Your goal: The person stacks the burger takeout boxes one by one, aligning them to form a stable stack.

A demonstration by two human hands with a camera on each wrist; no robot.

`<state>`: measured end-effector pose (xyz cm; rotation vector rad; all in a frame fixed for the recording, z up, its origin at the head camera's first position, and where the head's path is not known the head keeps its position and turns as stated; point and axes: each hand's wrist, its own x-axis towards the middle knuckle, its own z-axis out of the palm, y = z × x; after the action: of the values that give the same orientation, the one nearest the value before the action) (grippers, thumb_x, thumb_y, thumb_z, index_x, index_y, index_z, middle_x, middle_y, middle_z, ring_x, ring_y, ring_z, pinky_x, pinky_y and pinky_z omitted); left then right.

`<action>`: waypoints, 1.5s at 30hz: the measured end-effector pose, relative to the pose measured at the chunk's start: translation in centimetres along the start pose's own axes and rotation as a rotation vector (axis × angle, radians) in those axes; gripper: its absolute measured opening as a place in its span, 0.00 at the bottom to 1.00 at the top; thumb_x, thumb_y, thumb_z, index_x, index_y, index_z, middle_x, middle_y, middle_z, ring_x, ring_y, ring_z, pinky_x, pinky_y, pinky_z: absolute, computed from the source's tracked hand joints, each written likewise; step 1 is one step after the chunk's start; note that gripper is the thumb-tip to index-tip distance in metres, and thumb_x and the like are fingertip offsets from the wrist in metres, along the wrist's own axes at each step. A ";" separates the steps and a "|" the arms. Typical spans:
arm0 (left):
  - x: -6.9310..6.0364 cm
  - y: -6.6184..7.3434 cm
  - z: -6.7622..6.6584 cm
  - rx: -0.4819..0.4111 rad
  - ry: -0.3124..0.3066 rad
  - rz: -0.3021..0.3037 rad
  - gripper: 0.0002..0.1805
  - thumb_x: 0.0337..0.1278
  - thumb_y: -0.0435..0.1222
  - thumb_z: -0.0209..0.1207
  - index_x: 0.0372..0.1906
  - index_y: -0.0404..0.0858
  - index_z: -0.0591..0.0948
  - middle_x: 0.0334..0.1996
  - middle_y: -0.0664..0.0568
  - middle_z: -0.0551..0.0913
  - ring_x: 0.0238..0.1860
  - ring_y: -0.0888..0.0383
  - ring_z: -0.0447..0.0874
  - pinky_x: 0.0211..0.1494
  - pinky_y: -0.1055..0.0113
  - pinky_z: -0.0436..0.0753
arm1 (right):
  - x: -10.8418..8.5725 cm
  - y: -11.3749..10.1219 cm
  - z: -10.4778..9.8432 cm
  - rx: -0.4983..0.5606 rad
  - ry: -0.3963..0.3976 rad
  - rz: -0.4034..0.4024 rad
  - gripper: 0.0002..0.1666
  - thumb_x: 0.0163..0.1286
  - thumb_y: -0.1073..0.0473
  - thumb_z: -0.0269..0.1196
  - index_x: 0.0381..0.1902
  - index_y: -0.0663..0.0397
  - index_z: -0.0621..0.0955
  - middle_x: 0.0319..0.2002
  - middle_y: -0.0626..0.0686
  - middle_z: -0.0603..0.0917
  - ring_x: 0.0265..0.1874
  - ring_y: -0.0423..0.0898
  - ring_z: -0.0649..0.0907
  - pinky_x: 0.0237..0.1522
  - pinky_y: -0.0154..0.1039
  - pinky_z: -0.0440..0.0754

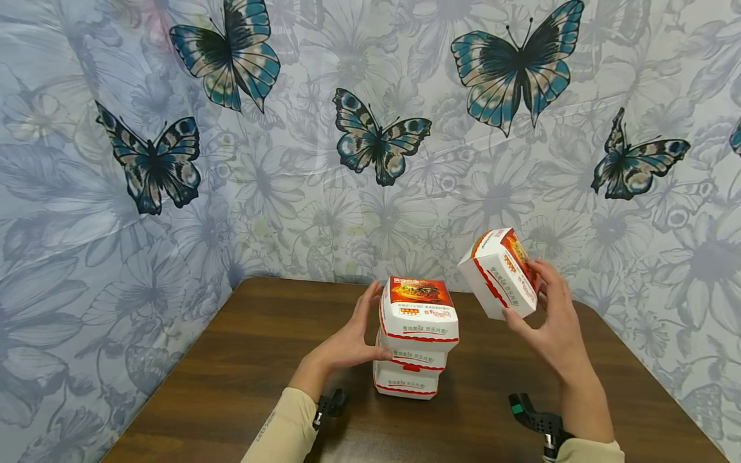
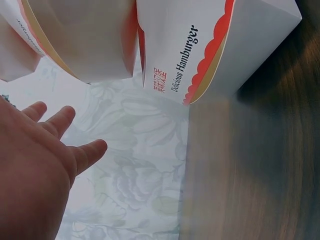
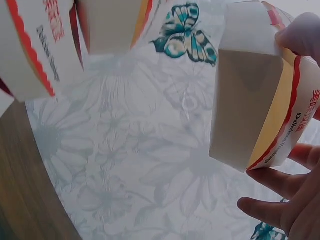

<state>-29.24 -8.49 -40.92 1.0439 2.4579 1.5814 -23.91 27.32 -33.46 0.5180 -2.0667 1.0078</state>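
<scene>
Several white-and-red paper hamburger boxes [image 1: 419,325] stand stacked on the table, the top one with a burger picture on its lid. My left hand [image 1: 346,342] is at the left side of the stack, thumb across its front edge and fingers spread. The left wrist view shows those fingertips [image 2: 92,154] apart from the boxes [image 2: 175,50]. Up and to the right of the stack, my right hand [image 1: 557,325] grips another hamburger box [image 1: 499,276], tilted in the air. In the right wrist view, the thumb presses this box's [image 3: 247,95] edge; the fingers are partly hidden behind it.
The stack stands on a dark brown wooden table [image 1: 243,366]. Close behind the table hangs a pale floral wall covering [image 1: 289,167] with printed butterflies. A black wrist mount [image 1: 538,421] is on the right wrist and another [image 1: 331,405] on the left.
</scene>
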 end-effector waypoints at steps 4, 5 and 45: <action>0.0 0.1 0.0 -0.003 0.001 0.001 0.71 0.40 0.58 0.75 0.77 0.71 0.31 0.80 0.59 0.38 0.81 0.51 0.41 0.75 0.35 0.55 | 0.2 -0.7 0.3 0.031 0.002 -0.058 0.56 0.43 0.74 0.72 0.73 0.57 0.66 0.70 0.56 0.66 0.54 0.35 0.71 0.54 0.14 0.66; 0.0 0.1 0.0 -0.004 0.001 0.006 0.71 0.40 0.61 0.74 0.77 0.70 0.31 0.80 0.60 0.38 0.81 0.51 0.41 0.75 0.35 0.55 | 0.3 -0.9 0.4 0.036 0.004 -0.071 0.56 0.42 0.74 0.72 0.73 0.58 0.66 0.70 0.55 0.66 0.55 0.35 0.71 0.54 0.14 0.66; 0.0 4.4 0.6 0.177 0.046 0.104 0.61 0.50 0.77 0.50 0.80 0.58 0.34 0.80 0.58 0.38 0.81 0.51 0.40 0.75 0.38 0.58 | -0.1 -4.8 4.0 0.217 -0.173 -0.096 0.43 0.53 0.74 0.67 0.69 0.59 0.68 0.76 0.59 0.60 0.70 0.37 0.67 0.57 0.23 0.73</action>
<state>-26.74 -6.92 -37.56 1.1906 2.6560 1.4513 -22.69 21.29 -32.78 0.8344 -2.0706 1.1724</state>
